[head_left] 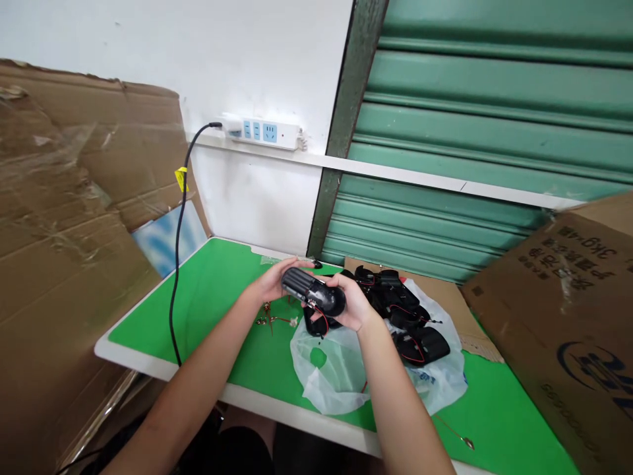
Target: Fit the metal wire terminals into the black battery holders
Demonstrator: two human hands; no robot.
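Note:
A black ribbed plastic part with a rounded end and a red wire is held up over the table between both hands. My left hand grips its left end, fingers curled behind it. The rounded right end is in the grasp of my right hand. Just behind and to the right, several similar black parts with red wires lie piled on a translucent plastic bag. Small metal pieces with red wires rest on the green surface below my left hand.
The green tabletop has a white edge. Cardboard stands at the left and a printed carton at the right. A black cable hangs from a power strip on the wall. A wired metal piece lies front right.

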